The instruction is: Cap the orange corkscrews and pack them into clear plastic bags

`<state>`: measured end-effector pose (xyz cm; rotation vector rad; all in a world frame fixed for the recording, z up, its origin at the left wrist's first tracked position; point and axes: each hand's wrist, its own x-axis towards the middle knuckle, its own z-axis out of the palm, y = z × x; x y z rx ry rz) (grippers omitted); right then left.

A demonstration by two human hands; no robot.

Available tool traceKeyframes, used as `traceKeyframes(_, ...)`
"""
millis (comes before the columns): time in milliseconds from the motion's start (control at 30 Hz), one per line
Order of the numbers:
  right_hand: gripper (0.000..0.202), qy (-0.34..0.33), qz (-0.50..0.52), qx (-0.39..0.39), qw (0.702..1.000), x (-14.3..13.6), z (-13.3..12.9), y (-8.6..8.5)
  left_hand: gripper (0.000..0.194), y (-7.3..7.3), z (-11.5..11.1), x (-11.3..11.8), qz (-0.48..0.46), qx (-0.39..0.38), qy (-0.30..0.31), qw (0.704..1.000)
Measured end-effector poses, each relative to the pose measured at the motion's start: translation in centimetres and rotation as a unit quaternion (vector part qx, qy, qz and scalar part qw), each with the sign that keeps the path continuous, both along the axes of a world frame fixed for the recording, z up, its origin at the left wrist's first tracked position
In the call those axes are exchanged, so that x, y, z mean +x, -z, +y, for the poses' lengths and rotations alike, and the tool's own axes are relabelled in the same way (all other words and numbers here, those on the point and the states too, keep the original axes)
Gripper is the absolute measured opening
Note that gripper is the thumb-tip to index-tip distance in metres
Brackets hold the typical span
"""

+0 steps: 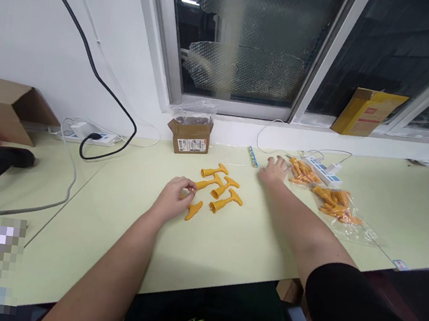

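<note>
My left hand [172,199] is closed round the shaft of a yellow T-shaped plastic handle [193,210]. Its crosspiece sticks out past my fingertips, low over the table. Just right of that hand lie several more of these handles [225,202], with hollow flared ends toward me and crosspieces pointing away to the right. My right hand [274,172] rests farther back on the table, fingers spread and holding nothing that I can see. Beside its fingertips is a clear bag of yellow-orange pieces [303,171]; a second such bag [336,204] lies nearer to me.
An open small cardboard box [192,136] stands by the wall, and a thin blue-green strip [253,157] lies near my right hand. Power strips [320,171] and cables line the back. A black cable [93,62] hangs at left near a larger carton [6,103].
</note>
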<state>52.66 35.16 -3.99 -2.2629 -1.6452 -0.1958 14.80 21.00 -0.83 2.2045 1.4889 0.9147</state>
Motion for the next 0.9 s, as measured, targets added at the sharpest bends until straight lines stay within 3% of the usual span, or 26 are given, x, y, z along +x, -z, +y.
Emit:
traceKeyframes(133, 0.063, 0.130, -0.017, -0.039, 0.991, 7.2, -2.1, 0.5, 0.046, 0.7, 0.5, -0.8, 0.102, -0.070, -0.138, 0.983)
traceKeyframes(200, 0.062, 0.151, 0.004, -0.067, 0.986, 9.7, -3.2, 0.7, 0.062, 1.1, 0.7, -1.2, 0.146, -0.131, -0.148, 0.969)
traceKeyframes(300, 0.056, 0.107, 0.007, -0.067, 0.992, 11.5, -4.5, 0.6, 0.066, 1.6, 1.0, -1.4, 0.181, -0.164, -0.124, 0.962)
traceKeyframes(500, 0.051, 0.005, -0.075, -0.047, 0.996, 9.7, -6.3, 0.5, 0.060, 1.9, 1.3, -1.3, 0.173, -0.135, -0.077, 0.973)
traceKeyframes(600, 0.037, -0.107, -0.066, -0.001, 0.992, 8.0, -7.4, 0.8, 0.059, 1.9, 1.3, -1.4, 0.166, -0.123, -0.068, 0.976)
traceKeyframes(733, 0.029, -0.284, 0.043, 0.065, 0.956, 5.9, -8.9, 1.1, 0.057, 2.2, 1.5, -1.3, 0.150, -0.118, -0.060, 0.980)
traceKeyframes(800, 0.036, -0.266, 0.101, 0.105, 0.953, 5.1, -9.2, 1.0, 0.057, 2.4, 1.6, -1.2, 0.140, -0.118, -0.053, 0.982)
traceKeyframes(900, 0.046, -0.106, 0.182, 0.071, 0.975, 4.3, -9.0, 0.8, 0.056, 2.5, 1.8, -1.1, 0.130, -0.116, -0.052, 0.983)
